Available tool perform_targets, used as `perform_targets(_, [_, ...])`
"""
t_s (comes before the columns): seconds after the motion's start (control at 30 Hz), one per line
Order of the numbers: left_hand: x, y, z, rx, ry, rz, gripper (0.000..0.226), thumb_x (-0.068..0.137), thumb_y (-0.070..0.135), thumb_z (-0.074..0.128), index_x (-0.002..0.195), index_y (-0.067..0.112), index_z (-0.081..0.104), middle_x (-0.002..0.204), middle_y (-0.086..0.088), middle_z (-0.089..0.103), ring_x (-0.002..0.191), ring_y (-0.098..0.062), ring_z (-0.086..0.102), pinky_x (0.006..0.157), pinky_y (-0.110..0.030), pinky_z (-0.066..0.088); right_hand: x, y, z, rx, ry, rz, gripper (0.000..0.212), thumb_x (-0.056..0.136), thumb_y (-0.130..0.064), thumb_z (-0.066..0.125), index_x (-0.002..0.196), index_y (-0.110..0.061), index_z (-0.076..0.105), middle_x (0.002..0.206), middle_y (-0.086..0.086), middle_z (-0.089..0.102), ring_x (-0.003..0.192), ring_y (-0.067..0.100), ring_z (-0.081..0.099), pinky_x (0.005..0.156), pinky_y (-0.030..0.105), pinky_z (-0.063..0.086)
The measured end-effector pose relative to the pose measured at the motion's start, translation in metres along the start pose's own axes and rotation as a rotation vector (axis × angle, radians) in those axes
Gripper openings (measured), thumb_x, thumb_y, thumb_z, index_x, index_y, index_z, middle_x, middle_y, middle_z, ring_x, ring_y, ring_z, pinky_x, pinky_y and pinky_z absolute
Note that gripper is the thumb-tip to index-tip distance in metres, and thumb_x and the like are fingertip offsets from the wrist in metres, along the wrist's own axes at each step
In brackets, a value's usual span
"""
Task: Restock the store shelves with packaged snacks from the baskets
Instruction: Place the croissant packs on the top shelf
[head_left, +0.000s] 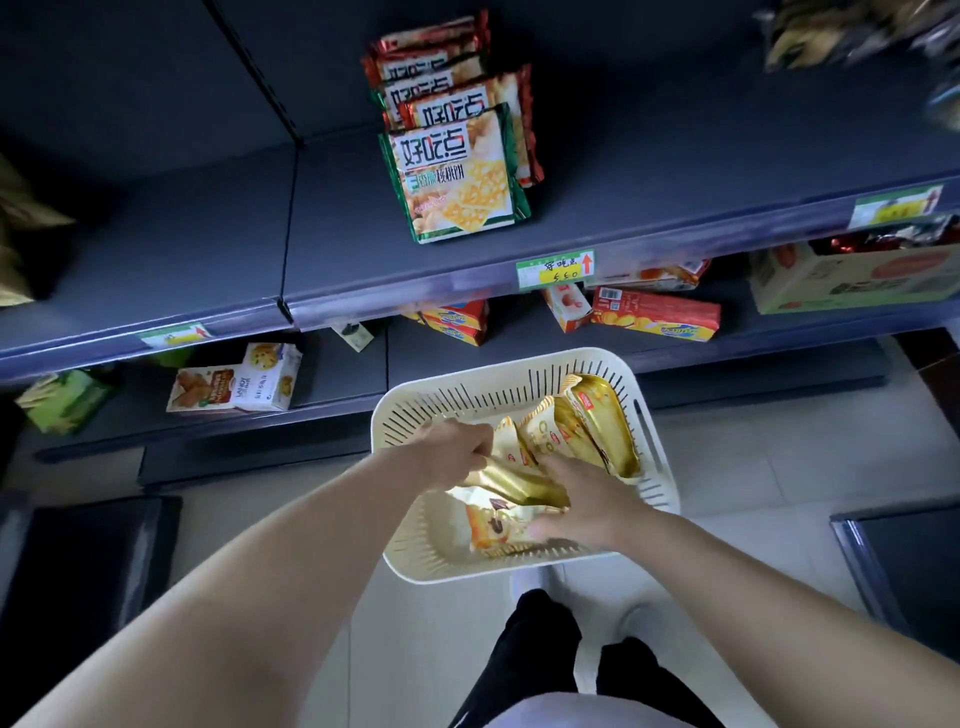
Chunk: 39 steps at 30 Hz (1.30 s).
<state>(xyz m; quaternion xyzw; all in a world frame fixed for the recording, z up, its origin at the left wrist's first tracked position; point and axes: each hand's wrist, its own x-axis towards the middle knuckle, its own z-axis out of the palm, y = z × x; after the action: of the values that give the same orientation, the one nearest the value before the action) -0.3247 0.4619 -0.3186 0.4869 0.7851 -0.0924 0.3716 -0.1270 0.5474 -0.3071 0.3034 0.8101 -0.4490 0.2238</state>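
A cream slotted basket (655, 457) stands on the floor in front of the shelves, holding several gold snack packets (597, 431). Both my hands are inside it. My left hand (457, 451) pinches the end of one gold packet (519, 488) that lies across the basket's middle. My right hand (582, 501) rests on the same packet's other end, its fingers curled over the wrapper. An orange packet (485, 535) lies underneath. On the upper shelf (337, 249) stands a row of green and red cracker packs (457, 171).
The lower shelf holds red biscuit boxes (657, 314), a white cookie box (270, 376), a green box (65, 400) and a cardboard carton (852, 278). Price tags (556, 270) line the shelf edge. Dark bins sit on the floor left and right. My legs are below the basket.
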Motion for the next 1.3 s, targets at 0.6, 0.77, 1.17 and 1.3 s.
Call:
perform_targets(0.6, [-0.068, 0.065, -0.005, -0.553, 0.611, -0.351, 0.042, 0.1, 0.027, 0.049, 0.136, 0.005, 0.05, 0.123, -0.014, 0.063, 0.105, -0.032, 0.06, 0.075, -0.028, 0.038, -0.06, 0.047, -0.03, 0.677, 0.117, 0.06, 0.027, 0.099, -0.034, 0.052, 0.12, -0.016, 0.057, 0.114, -0.001, 0.066, 0.113, 0.022, 0.058, 0.096, 0.037, 0.043])
perform_targets(0.77, [-0.098, 0.075, 0.018, -1.075, 0.449, -0.486, 0.04, 0.093, 0.055, 0.055, 0.107, 0.019, 0.063, 0.101, -0.001, 0.067, 0.097, -0.022, 0.059, 0.087, -0.036, 0.046, -0.074, 0.057, -0.04, 0.795, 0.036, 0.035, 0.027, 0.095, -0.034, 0.058, 0.119, -0.02, 0.058, 0.125, 0.002, 0.065, 0.122, 0.026, 0.055, 0.111, 0.052, 0.034])
perform_targets(1.17, [-0.139, 0.083, 0.055, -1.471, 0.376, -0.391, 0.023, 0.093, 0.034, 0.068, 0.108, 0.019, 0.059, 0.096, -0.003, 0.07, 0.087, -0.018, 0.066, 0.073, -0.034, 0.057, -0.087, 0.036, -0.034, 1.307, 0.227, 0.094, 0.047, 0.076, -0.026, 0.082, 0.114, -0.004, 0.065, 0.103, 0.015, 0.073, 0.099, 0.029, 0.069, 0.093, 0.044, 0.053])
perform_targets(1.3, [-0.142, 0.077, 0.055, -1.499, 0.413, -0.391, 0.032, 0.093, 0.035, 0.067, 0.117, 0.016, 0.056, 0.096, -0.003, 0.068, 0.085, -0.018, 0.063, 0.082, -0.036, 0.056, -0.097, 0.021, -0.023, 1.44, 0.225, 0.055, 0.034, 0.087, 0.005, 0.06, 0.121, 0.004, 0.06, 0.108, 0.018, 0.071, 0.103, 0.031, 0.067, 0.088, 0.04, 0.053])
